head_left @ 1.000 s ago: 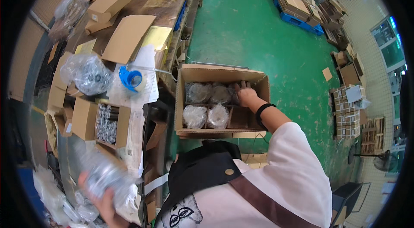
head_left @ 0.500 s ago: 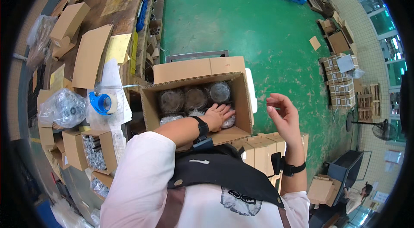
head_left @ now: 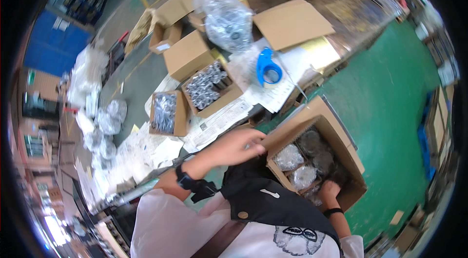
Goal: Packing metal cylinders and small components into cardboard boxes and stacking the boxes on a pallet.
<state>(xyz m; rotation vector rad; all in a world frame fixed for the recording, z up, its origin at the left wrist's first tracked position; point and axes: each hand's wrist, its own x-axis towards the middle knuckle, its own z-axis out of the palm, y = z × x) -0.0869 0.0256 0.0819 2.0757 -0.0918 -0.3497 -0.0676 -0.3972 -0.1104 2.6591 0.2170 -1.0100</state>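
Note:
A brown cardboard carton [head_left: 354, 194] stands open and tilted in the picture at my right front. Inside it sit several round pieces in clear plastic wrap, among them a pale wrapped piece [head_left: 303, 177] and a darker one [head_left: 312, 141]. My right hand [head_left: 330, 191] reaches into the carton's near right part, down at the wrapped pieces; its fingertips are hidden. Outside the carton's left wall is my left hand [head_left: 243, 146], its fingers apart and nothing visible in it. Whether it touches the carton edge I cannot tell.
On the workbench left of the carton stand a box of wrapped metal parts [head_left: 209, 87] and a smaller box [head_left: 168, 114]. A blue tape dispenser [head_left: 268, 70], printed sheets [head_left: 219, 124], a bagged item [head_left: 226, 21] and a flat cardboard piece [head_left: 292, 24] lie farther back.
My view has swung left toward the bench. My left hand has come out of the carton to its left side. My right hand, earlier open in the air, is now inside the carton.

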